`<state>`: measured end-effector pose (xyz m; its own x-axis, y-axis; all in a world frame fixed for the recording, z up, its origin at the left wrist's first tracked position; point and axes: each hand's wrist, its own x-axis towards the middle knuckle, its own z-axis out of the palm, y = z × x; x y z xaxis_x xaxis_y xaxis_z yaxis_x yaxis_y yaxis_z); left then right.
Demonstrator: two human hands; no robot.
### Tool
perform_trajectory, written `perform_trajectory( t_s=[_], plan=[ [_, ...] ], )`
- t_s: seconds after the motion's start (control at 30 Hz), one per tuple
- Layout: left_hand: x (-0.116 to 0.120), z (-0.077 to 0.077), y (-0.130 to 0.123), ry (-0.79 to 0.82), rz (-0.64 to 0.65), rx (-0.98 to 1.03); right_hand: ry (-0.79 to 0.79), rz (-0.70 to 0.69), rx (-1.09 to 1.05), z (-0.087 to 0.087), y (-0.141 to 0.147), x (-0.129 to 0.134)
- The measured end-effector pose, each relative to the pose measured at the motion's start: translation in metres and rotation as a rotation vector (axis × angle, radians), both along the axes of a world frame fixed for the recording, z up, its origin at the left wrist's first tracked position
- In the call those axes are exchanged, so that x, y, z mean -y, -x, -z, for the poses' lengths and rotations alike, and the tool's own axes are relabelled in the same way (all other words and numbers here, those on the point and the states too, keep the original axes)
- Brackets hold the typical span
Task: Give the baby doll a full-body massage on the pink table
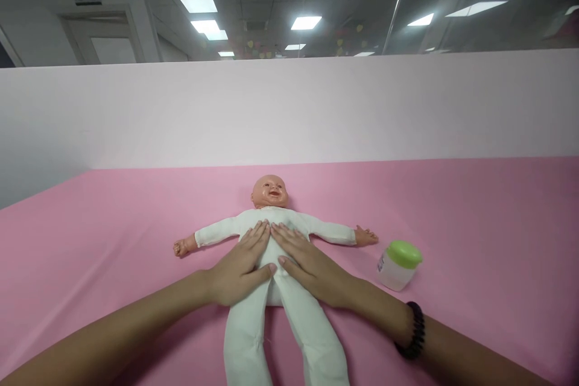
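Nearest, the legs of the doll [272,253], face-up on a pink cover [113,217], point to six o'clock. On its trunk the left hand [244,265] and right hand [312,265] lie flat, clamped on nothing — probably spreading their touch evenly. A green-lidded jar [400,265] stands past three (seemingly within easy reach). Beyond twelve rises a white panel [289,114].

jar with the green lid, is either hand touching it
No, the left hand and right hand lie on the doll, while the jar sits apart on the pink surface.
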<state>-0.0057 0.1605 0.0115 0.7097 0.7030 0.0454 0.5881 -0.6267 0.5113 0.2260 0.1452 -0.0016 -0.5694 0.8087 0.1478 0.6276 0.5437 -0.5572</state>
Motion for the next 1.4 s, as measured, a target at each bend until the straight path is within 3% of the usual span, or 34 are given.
perform_trajectory(
  t_s=[0.13,0.2,0.27,0.37,0.47,0.53,0.6,0.73,0.87,1.0,1.13,1.23,1.3,1.4],
  plan=[
    [-0.022,0.013,0.001,0.048,-0.188,0.051,0.052,0.205,-0.010,0.006,0.000,-0.013],
    [-0.023,0.017,0.004,0.094,-0.288,0.084,0.116,0.344,-0.008,0.009,0.002,-0.008],
    [-0.014,0.017,0.006,0.116,-0.309,0.088,0.150,0.401,0.007,0.010,0.003,0.003],
    [0.002,0.008,0.003,0.054,-0.129,0.054,0.088,0.273,0.021,0.006,0.005,0.012],
    [-0.001,0.001,-0.001,-0.001,-0.006,0.033,0.021,0.089,-0.001,0.003,0.004,0.001],
    [-0.012,0.002,-0.002,0.017,-0.065,0.028,0.022,0.093,-0.029,0.005,0.001,-0.011],
    [-0.021,0.006,0.001,0.056,-0.161,0.036,0.061,0.194,-0.059,0.009,-0.003,-0.019],
    [-0.014,0.011,0.010,0.149,-0.278,0.043,0.163,0.360,-0.104,0.018,-0.006,-0.005],
    [0.006,0.002,0.004,0.127,-0.175,-0.005,0.140,0.220,-0.076,0.016,-0.001,0.011],
    [-0.009,0.001,-0.008,0.061,-0.133,-0.006,0.075,0.083,-0.049,0.010,0.002,-0.011],
    [-0.033,0.012,-0.002,0.070,-0.265,0.042,0.072,0.208,-0.092,0.019,-0.007,-0.032],
    [-0.028,0.016,0.008,0.154,-0.342,0.053,0.154,0.309,-0.116,0.025,-0.013,-0.021],
    [-0.017,0.014,0.010,0.197,-0.342,0.038,0.186,0.289,-0.128,0.023,-0.012,-0.006],
    [-0.005,0.009,0.002,0.172,-0.260,0.000,0.155,0.136,-0.105,0.010,-0.003,0.008]
  ],
)
